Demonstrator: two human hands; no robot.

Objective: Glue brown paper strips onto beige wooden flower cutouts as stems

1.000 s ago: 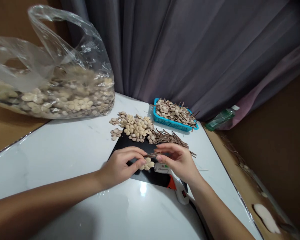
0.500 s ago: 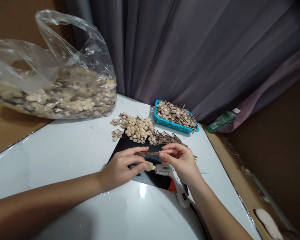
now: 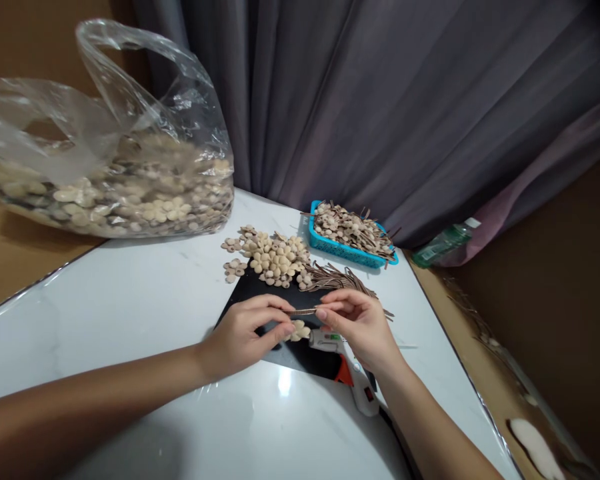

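Observation:
A thin brown strip [image 3: 301, 311] stretches between my two hands above a black mat [image 3: 237, 297]. My right hand [image 3: 363, 327] pinches its right end between thumb and fingers. At the other end, the fingertips of my left hand [image 3: 245, 333] close over the strip. Just below it, by my left thumb, is a cream flower piece [image 3: 298, 330], partly covered by that thumb. A white glue gun [image 3: 356, 373] with an orange trigger lies under my right hand, its nozzle pointing at the flower.
Beyond the mat lie a pile of flower pieces [image 3: 275, 257] and a bundle of brown strips [image 3: 337, 277]. Behind stands a blue basket [image 3: 347, 252] of flowers with strips. A clear plastic bag [image 3: 195, 120] of flowers is at left, a green bottle [image 3: 445, 243] at right.
The fingers of my left hand have bent in onto the strip's left end. My right hand has shifted slightly left, and the strip now looks slightly bowed.

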